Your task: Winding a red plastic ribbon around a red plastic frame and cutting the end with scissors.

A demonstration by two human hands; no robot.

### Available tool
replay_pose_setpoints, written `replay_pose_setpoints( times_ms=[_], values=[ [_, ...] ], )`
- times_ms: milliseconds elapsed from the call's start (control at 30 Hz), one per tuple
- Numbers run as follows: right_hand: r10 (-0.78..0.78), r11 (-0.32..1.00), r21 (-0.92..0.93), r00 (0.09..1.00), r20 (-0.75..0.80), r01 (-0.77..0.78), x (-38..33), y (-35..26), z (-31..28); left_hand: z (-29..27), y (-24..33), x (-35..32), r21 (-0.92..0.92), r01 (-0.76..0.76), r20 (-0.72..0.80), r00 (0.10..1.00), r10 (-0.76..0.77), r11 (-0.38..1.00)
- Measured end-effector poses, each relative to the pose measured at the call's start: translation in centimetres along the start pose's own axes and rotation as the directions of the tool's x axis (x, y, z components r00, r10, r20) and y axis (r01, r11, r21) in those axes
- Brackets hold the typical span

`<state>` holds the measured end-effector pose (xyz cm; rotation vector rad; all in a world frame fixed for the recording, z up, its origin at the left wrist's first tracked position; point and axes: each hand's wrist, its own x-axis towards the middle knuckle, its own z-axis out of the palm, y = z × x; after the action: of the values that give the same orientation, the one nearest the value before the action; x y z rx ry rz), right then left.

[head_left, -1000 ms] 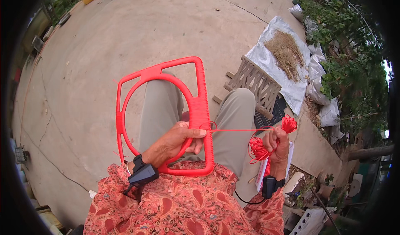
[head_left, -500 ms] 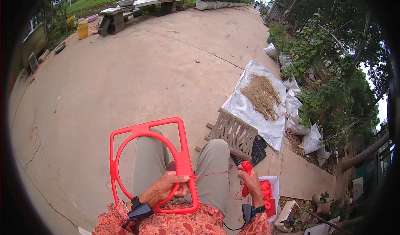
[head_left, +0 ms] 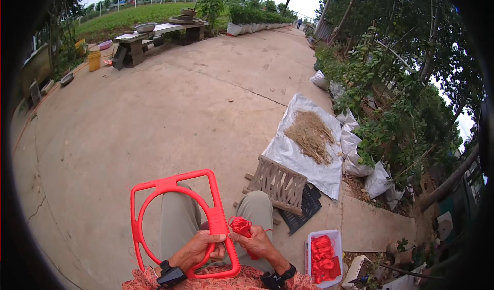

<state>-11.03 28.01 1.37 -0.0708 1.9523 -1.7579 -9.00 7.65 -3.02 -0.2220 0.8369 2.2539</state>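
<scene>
A red rectangular frame [head_left: 218, 219] with a ring set inside it stands tilted over my knees, its bars wrapped in red cord. My left hand [head_left: 199, 247] is closed on the frame's right side, thumb along the wide bar. Close beside it, my right hand [head_left: 260, 243] grips a bundle of red cord [head_left: 240, 225], some of it bunched above the fingers. The two hands nearly meet at the frame's right edge. At my right a white plastic basket [head_left: 338, 239] holds more red cord hanks [head_left: 322, 250].
Before my knees lie a wooden slatted crate [head_left: 280, 183] and a black plastic mat [head_left: 303, 212]. Past them, dry plant stalks [head_left: 310, 135] are spread on a white sheet [head_left: 288, 128]. White sacks [head_left: 378, 181] line the right side. A stone bench [head_left: 135, 47] stands far left.
My right hand has come left from beside the basket to the frame's edge, bringing the cord bundle. The stretched cord between the hands has shortened. The left hand keeps its hold.
</scene>
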Motion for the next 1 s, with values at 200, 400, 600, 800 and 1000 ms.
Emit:
replay_pose_setpoints(
  times_ms=[200, 400, 600, 800, 1000],
  values=[
    [-0.259, 0.964, -0.063, 0.965, -0.034, 0.257, -0.1, 2.4, 0.2, 0.0, 0.3, 0.0, -0.028, 0.019, 0.028, 0.999, -0.018, 0.999],
    [-0.54, 0.827, -0.166, 0.841, 0.029, 0.537, 0.1, 2.5, -0.2, 1.0, 1.1, 0.1, 0.059, 0.034, -0.025, 0.999, -0.032, 0.998],
    [-0.196, 0.972, -0.129, 0.981, 0.005, 0.195, 0.3, 3.3, -0.9, 1.3, 1.0, 0.0, 0.081, 0.003, -0.071, 0.997, 0.003, 0.997],
    [-0.007, 0.992, 0.122, 1.0, 0.028, 0.003, -0.5, 3.2, -0.6, 1.6, 1.0, -0.3, 0.113, -0.024, -0.131, 0.991, 0.039, 0.993],
    [-0.014, 0.933, 0.36, 0.999, -0.036, 0.026, -0.5, 2.6, -0.5, 2.0, 1.5, -0.4, 0.093, -0.019, -0.134, 0.99, 0.032, 0.995]
  ],
)
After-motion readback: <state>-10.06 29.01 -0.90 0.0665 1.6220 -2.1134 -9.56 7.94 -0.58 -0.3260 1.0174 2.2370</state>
